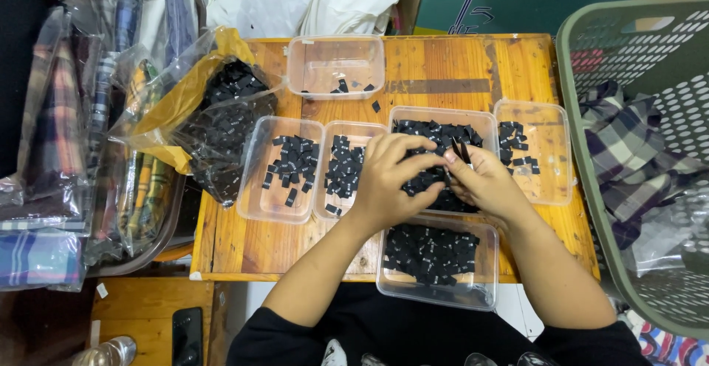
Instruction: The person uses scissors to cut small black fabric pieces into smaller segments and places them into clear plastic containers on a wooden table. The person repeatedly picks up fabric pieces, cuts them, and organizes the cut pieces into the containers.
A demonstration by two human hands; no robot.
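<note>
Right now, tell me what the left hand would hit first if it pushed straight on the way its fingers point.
The left hand points rightward, so it would probably meet the right hand first, over the tray of black labels; depth is unclear.

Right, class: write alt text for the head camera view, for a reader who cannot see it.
A person's left hand and right hand meet over a clear tub of small black tags, the right hand pinching a few. Five more clear tubs with black tags stand around it on a small wooden table, with a plastic bag of tags at the left and a green basket at the right.
</note>
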